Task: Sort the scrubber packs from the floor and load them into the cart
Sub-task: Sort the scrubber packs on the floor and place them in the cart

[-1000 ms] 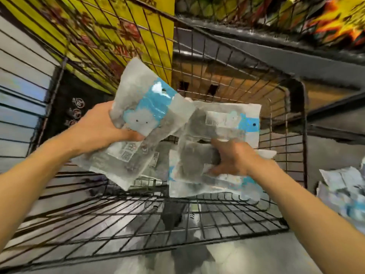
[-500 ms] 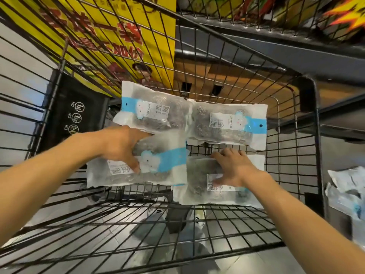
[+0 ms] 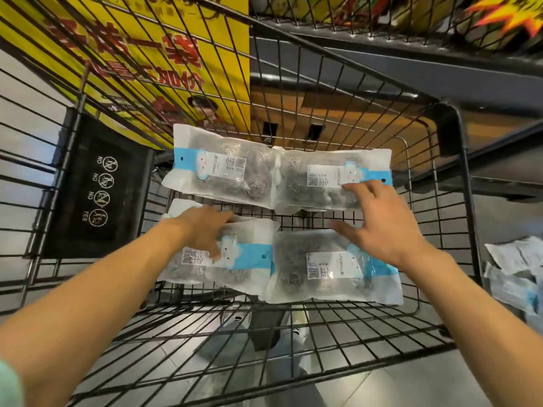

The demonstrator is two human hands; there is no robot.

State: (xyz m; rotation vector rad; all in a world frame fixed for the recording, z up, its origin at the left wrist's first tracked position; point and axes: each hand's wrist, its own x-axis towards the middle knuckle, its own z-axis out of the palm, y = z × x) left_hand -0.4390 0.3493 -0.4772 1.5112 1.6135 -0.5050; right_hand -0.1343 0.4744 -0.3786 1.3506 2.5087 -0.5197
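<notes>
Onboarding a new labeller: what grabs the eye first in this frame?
Four clear scrubber packs with blue bands lie in a two-by-two block on the wire cart floor, e.g. the far-left pack. Both bare hands reach in: the left hand rests on the near-left pack, the right hand hangs spread over the right-side packs. Behind the cart, upper left, is a bright yellow poster; more packs lie outside at right.

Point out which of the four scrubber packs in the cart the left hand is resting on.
The near-left pack. The left hand lies on its top edge; the right hand hovers open between the two right-side packs.
</notes>
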